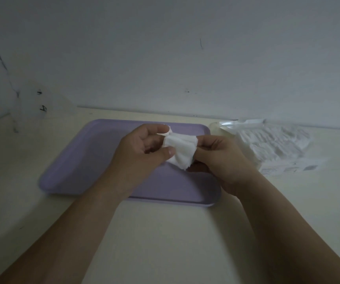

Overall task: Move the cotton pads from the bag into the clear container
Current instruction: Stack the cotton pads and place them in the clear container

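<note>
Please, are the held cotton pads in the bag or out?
Out: left hand and right hand pinch the cotton pads over the tray, apart from the bag.

A cream, smooth-topped table [165, 232] carried a lilac rectangular plastic tray [79, 160] with rounded corners, lying flat near its middle. Just beside the tray's far right corner sat a blurred clear plastic container [220, 130]. To its right lay a crumpled clear plastic bag [287, 169] filled with white cotton pads [271, 140].

dim, grey-blue cast | soft motion blur | wide-angle edge distortion
</note>
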Demonstrator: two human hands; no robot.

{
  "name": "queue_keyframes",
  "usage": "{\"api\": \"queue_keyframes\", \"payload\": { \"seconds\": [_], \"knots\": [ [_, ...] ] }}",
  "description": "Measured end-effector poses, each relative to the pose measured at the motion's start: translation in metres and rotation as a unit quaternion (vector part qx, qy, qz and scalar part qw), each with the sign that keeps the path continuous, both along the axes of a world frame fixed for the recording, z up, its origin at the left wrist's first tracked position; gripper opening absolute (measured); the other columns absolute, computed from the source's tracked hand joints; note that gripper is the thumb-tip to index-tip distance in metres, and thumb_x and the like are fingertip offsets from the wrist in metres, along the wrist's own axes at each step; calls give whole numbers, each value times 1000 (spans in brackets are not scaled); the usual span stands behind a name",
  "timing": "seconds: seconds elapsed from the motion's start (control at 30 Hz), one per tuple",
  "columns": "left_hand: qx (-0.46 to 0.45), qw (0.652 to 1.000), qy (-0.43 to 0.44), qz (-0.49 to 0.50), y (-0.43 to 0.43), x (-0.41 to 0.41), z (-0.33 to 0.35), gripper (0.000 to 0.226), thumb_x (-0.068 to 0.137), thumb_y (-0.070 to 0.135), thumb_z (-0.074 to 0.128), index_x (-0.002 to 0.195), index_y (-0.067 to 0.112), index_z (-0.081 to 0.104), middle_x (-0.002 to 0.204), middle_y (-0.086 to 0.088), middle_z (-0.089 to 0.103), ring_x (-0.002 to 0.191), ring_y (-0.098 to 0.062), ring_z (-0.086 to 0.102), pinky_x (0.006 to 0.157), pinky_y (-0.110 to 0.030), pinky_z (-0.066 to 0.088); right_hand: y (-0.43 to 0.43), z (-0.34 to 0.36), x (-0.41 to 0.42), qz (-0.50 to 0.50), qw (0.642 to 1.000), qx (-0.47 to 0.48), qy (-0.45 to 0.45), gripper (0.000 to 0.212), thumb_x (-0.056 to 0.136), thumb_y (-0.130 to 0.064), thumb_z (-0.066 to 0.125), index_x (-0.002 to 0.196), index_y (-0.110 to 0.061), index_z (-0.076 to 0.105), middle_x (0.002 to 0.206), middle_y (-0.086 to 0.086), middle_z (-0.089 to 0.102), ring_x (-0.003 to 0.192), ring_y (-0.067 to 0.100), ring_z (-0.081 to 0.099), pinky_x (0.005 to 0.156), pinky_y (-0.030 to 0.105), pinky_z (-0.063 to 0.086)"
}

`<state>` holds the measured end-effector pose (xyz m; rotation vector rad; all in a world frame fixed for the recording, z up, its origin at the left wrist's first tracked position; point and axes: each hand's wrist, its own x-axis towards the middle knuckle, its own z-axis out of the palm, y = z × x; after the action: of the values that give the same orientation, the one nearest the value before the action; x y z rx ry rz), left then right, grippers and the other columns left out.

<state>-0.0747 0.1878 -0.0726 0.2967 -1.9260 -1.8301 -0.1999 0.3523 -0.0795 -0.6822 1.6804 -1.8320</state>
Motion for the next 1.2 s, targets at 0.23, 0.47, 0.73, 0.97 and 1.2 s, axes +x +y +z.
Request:
{"api": "queue_keyframes", "payload": {
  "seconds": [0.23, 0.47, 0.73, 0.97, 1.2],
  "knots": [
    [-19, 999, 13, 40, 1, -1, 1, 40, 87, -4, 75, 117, 22, 69, 104, 5, 76, 80, -11, 68, 65, -17, 51, -1, 1, 3, 15, 1000, -8, -18, 19, 103, -9, 62, 112, 1, 75, 111, 22, 77, 100, 26, 75, 85, 37, 64],
    [-24, 998, 10, 62, 3, -4, -1, 40, 84, -2, 80, 114, 22, 70, 104, -3, 79, 89, -18, 69, 90, -41, 58, -3, 9, 6, 32, 998, -17, -53, 26, 105, -10, 54, 116, 3, 74, 116, 24, 76, 112, 37, 73, 91, 45, 63],
    [-70, 994, -52, 63, -6, -2, 1, 61, 63, 32, 94, 119, 32, 70, 115, -7, 72, 95, -21, 70, 87, -36, 61, -3, 8, 11, 42, 998, -15, 38, 21, 99, 0, 65, 120, 5, 66, 106, 15, 77, 100, 26, 74, 85, 40, 65],
    [-153, 988, 9, 7, 5, 5, 19, 27, 80, 27, 84, 105, 32, 78, 99, -22, 73, 82, -19, 62, 78, -41, 51, -4, 23, 22, 63, 993, -18, 101, 32, 87, -12, 55, 118, -19, 60, 119, 11, 68, 107, 20, 68, 87, 40, 61],
    [-368, 928, -49, 30, 38, -2, 39, 21, 97, 19, 63, 112, 35, 64, 78, 16, 66, 67, -3, 60, 57, -23, 42, 10, 53, 36, -25, 992, 23, 121, 64, 90, 11, 51, 142, -26, 51, 136, 15, 57, 113, 16, 65, 85, 15, 55]
  ]
}}
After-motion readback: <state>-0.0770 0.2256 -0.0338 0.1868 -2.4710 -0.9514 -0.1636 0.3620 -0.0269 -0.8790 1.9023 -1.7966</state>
